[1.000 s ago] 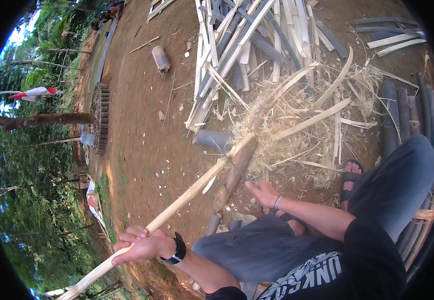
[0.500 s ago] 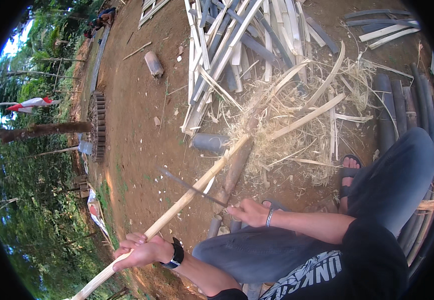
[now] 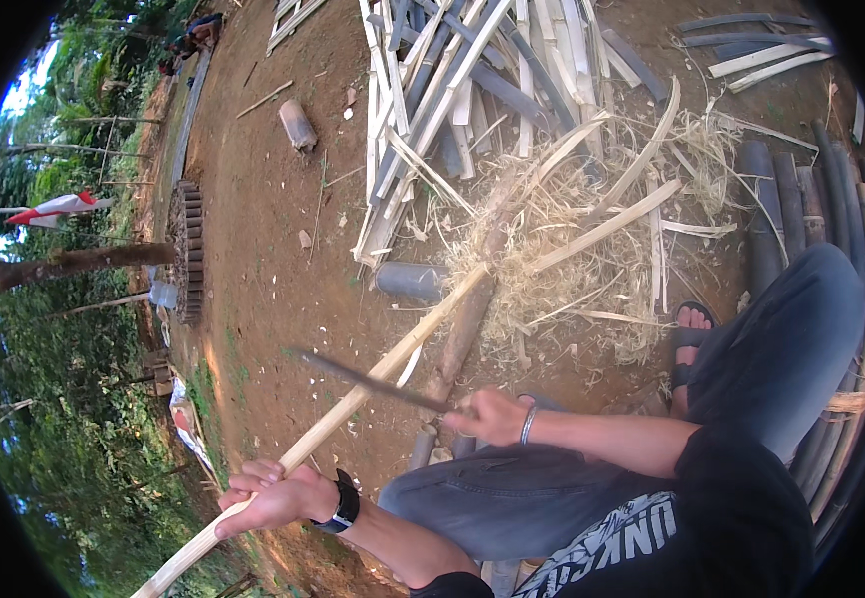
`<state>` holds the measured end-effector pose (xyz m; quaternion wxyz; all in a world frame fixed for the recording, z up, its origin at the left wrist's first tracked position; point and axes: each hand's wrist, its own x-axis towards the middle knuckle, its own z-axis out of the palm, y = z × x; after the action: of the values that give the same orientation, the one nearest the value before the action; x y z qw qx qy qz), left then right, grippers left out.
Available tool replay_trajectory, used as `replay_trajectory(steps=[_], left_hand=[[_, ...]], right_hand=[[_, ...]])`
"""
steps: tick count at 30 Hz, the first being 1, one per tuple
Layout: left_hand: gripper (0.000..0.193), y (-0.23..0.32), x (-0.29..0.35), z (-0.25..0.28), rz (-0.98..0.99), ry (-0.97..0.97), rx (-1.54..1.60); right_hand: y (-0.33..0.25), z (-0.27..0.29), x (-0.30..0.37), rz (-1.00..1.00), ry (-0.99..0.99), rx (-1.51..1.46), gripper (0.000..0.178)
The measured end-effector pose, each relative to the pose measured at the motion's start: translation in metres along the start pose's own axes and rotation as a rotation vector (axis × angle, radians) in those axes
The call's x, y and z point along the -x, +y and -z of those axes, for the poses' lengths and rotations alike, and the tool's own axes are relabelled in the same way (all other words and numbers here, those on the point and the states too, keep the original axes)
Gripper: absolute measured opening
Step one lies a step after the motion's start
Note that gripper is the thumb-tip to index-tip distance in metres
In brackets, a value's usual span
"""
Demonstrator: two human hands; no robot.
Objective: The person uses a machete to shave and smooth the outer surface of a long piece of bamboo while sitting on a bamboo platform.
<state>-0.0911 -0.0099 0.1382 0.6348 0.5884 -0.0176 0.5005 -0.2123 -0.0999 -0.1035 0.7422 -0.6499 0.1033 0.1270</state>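
Knife (image 3: 378,385) and right hand (image 3: 489,417) are now sitting farther down the strip (image 3: 325,432), nearer the left hand (image 3: 278,495), than a second ago. At left, the left hand is gripping the strip, fingers curling round it. From there the strip is running slantwise up and rightward, its far end lying over the log (image 3: 464,339). Between, the knife is crossing the strip at a steep angle; whether they are touching, I cannot tell. Right of the strip, the right hand, somewhat nearer that crossing, is clasping the knife's end. Farther right, shavings (image 3: 592,274) are lying heaped.
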Motion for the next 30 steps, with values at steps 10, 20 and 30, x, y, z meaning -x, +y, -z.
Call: replay_trajectory(steps=[10,20,30], left_hand=[[0.056,0.004,-0.009,0.008,-0.007,0.001,-0.037],[0.055,0.011,-0.002,0.003,-0.032,-0.017,-0.06],[0.055,0.015,-0.004,-0.011,-0.047,0.049,-0.073]], right_hand=[[-0.001,-0.015,0.0,0.053,-0.017,-0.057,0.074],[0.056,-0.002,-0.03,-0.236,0.192,-0.137,0.067],[0.123,0.045,-0.049,-0.292,0.124,0.001,0.065]])
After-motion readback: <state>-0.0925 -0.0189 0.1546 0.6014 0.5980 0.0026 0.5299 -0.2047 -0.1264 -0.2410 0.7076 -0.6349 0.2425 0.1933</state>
